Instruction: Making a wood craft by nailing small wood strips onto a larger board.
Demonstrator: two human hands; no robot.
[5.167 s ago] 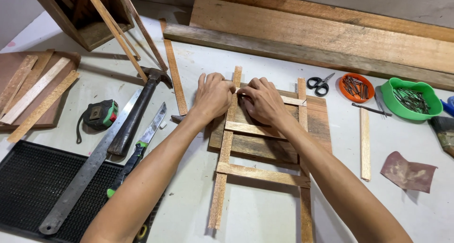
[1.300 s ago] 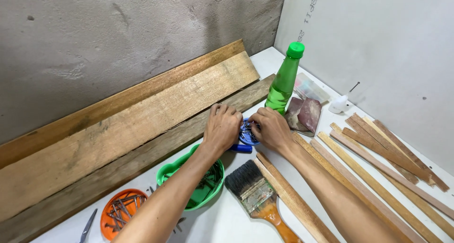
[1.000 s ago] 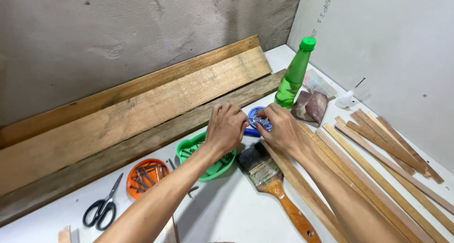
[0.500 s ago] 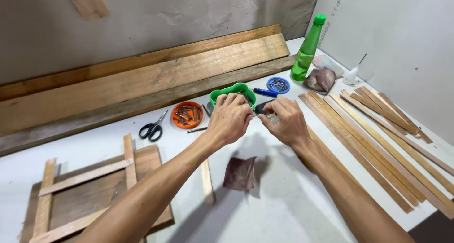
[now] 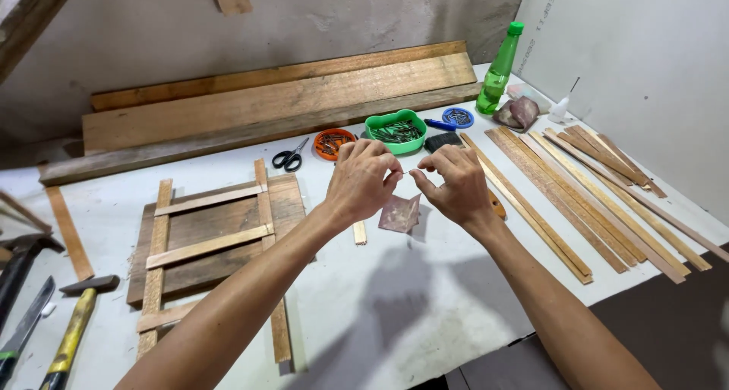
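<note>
Metal nail (image 5: 407, 172) pinched between both hands' fingers (image 5: 391, 176).

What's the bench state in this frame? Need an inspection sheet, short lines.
Surface: white table, shadowed under the arms.
Job's things: left hand and right hand raised together above the table, fingertips pinching something too small to tell; folded sandpaper below them.
Clutter: slatted wooden frame, scissors, orange dish and green tray of nails, blue lid, paintbrush, green bottle, wood strips, hammers.
Hands: bare, fingers curled.
Cables: nothing seen.
Surroundings: planks against a grey wall.
</note>
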